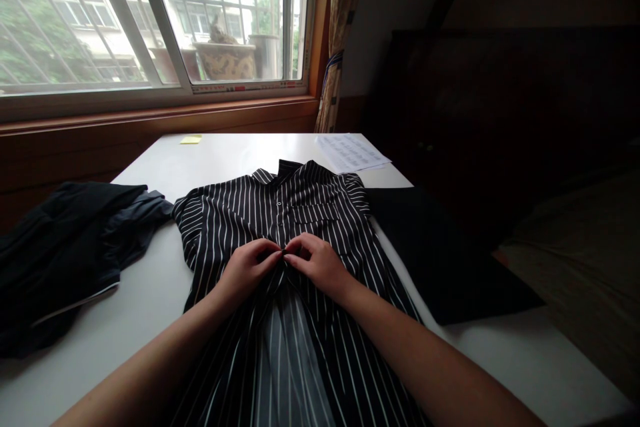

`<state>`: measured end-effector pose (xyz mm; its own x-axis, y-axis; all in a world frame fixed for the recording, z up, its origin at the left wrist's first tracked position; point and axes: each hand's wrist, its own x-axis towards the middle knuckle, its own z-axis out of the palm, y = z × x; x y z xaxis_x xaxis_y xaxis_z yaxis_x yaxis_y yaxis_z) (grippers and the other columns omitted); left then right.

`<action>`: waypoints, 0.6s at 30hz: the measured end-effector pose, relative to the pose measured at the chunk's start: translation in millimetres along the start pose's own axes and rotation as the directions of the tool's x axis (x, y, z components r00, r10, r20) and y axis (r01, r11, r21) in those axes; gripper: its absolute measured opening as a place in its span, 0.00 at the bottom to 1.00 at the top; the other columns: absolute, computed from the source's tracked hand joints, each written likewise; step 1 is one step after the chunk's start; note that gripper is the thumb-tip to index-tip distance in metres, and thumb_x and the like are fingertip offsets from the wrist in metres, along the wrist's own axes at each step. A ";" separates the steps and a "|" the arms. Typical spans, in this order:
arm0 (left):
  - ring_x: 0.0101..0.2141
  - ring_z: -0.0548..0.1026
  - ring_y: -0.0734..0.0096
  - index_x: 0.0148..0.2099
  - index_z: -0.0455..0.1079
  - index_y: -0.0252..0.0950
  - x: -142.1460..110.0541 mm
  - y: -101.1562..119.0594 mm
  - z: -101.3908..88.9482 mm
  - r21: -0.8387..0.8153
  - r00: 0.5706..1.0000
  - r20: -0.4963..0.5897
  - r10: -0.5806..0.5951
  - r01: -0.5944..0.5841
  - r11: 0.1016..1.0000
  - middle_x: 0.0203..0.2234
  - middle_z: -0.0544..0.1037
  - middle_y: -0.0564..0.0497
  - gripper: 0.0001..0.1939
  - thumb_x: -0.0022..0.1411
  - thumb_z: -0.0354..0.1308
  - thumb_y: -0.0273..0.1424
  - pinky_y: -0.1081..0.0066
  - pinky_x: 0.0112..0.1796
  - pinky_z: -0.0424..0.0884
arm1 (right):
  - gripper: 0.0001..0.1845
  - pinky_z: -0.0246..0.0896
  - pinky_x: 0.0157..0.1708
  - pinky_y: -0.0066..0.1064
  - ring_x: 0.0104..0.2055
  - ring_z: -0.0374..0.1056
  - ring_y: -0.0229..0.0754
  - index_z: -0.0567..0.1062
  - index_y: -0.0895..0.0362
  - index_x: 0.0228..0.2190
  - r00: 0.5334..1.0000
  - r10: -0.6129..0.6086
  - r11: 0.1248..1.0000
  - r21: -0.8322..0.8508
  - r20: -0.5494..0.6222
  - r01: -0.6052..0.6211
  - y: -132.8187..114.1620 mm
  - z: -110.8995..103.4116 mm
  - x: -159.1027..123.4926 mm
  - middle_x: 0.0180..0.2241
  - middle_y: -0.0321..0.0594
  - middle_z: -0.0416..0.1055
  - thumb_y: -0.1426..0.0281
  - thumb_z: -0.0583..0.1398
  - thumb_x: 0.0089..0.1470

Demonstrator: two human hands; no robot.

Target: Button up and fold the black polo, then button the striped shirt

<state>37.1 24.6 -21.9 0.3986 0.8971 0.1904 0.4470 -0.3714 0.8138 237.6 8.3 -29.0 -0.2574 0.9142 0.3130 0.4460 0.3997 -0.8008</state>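
A black shirt with white stripes (pixel 225 213) lies face up on the white table (pixel 145 300), its collar toward the window. Small buttons show on the upper placket, while the lower front hangs apart over a greyer inner side. My left hand (pixel 253 265) pinches the placket edge at mid-chest with thumb and forefinger. Close against it, my right hand (pixel 317 260) pinches the same spot from the other side. The fingertips of both hands nearly meet there. Whatever small part of the placket sits between them is mostly hidden.
Dark folded clothes (pixel 65 247) are heaped at the left. A flat black cloth or sheet (pixel 445 260) lies along the right edge. Printed papers (pixel 350 152) and a yellow sticky note (pixel 191 139) rest at the far end, below a barred window (pixel 150 20).
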 end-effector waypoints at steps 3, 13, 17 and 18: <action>0.38 0.78 0.63 0.40 0.76 0.39 0.1 -1.3 -0.2 0.013 1.000 0.002 0.006 -0.006 1.000 0.36 0.81 0.50 0.08 0.63 0.57 0.35 0.66 0.41 0.73 | 0.04 0.63 0.38 0.30 0.37 0.69 0.38 0.75 0.54 0.35 1.000 -0.008 1.000 -0.018 -0.001 0.008 -1.0 -0.4 -0.2 0.35 0.36 0.73 0.70 0.64 0.56; 0.36 0.78 0.65 0.39 0.75 0.39 -0.5 -0.3 -0.2 0.022 1.000 0.010 0.020 -0.020 1.000 0.34 0.80 0.51 0.07 0.62 0.59 0.35 0.68 0.39 0.72 | 0.06 0.63 0.39 0.31 0.37 0.69 0.39 0.75 0.55 0.35 1.000 -0.020 0.996 -0.091 0.000 0.020 -1.0 -0.1 -1.4 0.35 0.37 0.73 0.65 0.62 0.59; 0.37 0.78 0.66 0.40 0.76 0.39 -0.8 1.6 -0.3 0.001 1.000 0.014 0.021 -0.021 1.000 0.35 0.80 0.51 0.06 0.62 0.59 0.32 0.68 0.40 0.72 | 0.04 0.63 0.40 0.31 0.38 0.69 0.39 0.75 0.55 0.35 1.000 -0.024 0.994 -0.106 -0.011 0.023 -0.8 1.1 -1.7 0.35 0.36 0.73 0.67 0.61 0.59; 0.37 0.78 0.66 0.40 0.76 0.39 -1.0 1.8 -0.2 -0.001 1.000 0.013 0.021 -0.021 1.000 0.35 0.80 0.51 0.06 0.62 0.58 0.32 0.68 0.40 0.72 | 0.04 0.62 0.40 0.31 0.38 0.69 0.39 0.74 0.55 0.35 1.000 -0.025 0.994 -0.109 -0.017 0.022 -0.5 1.3 -1.8 0.35 0.36 0.73 0.68 0.61 0.59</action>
<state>37.3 23.0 -20.5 0.4182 0.8861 0.1999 0.4380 -0.3895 0.8102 236.7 6.4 -29.8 -0.2534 0.9051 0.3413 0.5309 0.4251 -0.7332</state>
